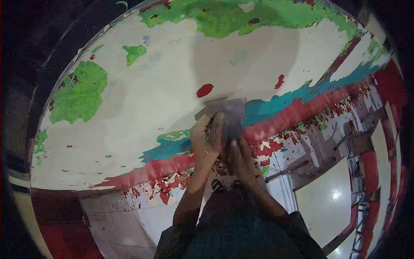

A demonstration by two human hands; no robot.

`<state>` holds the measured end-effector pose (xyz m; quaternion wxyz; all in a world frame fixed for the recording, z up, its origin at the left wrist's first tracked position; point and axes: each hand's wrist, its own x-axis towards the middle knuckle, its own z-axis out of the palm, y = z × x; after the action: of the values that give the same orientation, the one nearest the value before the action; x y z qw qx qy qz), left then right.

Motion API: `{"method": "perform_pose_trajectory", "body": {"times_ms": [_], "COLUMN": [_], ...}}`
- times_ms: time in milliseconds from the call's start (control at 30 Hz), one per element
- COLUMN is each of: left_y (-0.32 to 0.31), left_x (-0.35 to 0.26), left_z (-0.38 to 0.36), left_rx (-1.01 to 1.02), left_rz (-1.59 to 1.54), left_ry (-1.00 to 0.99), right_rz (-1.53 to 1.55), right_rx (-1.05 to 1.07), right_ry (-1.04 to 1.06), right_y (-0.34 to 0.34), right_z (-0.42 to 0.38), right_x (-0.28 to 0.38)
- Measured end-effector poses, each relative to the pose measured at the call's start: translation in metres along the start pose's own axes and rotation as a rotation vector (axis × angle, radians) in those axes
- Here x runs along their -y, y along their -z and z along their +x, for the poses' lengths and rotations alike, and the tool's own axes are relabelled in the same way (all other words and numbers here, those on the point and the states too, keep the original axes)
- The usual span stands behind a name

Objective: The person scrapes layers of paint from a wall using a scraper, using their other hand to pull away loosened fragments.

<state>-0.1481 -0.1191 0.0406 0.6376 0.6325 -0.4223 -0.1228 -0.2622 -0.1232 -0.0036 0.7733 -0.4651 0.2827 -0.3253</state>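
A grey, flat scraper (233, 114) lies against the wall (142, 103), near the lower border of its cream area. My left hand (208, 134) is closed around the left side of the scraper, fingers curled. Below the blade, my right hand (238, 157) grips its lower end; dim light hides part of the fingers. A teal paint strip (276, 108) and a red paint band (276, 127) run behind and beside both hands. Just above the scraper is a small red patch (205, 90).
Green paint patches (79, 93) remain on the cream surface. Paint flakes (166, 190) litter the tiled floor (116, 216) along the wall's base. My shoes (217, 185) stand close by. At the right are a pale panel (325, 203) and metal framework (360, 228).
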Motion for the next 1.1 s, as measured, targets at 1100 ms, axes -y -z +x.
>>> {"method": "perform_pose_trajectory", "body": {"times_ms": [1100], "left_y": [-0.011], "left_x": [-0.003], "left_z": [0.014], "left_rx": [-0.208], "left_rz": [0.072], "left_ry": [0.021], "right_rz": [-0.35], "right_rx": [0.016], "right_ry": [0.275], "right_y": [0.002], "right_z": [0.056], "right_x": [0.032]}}
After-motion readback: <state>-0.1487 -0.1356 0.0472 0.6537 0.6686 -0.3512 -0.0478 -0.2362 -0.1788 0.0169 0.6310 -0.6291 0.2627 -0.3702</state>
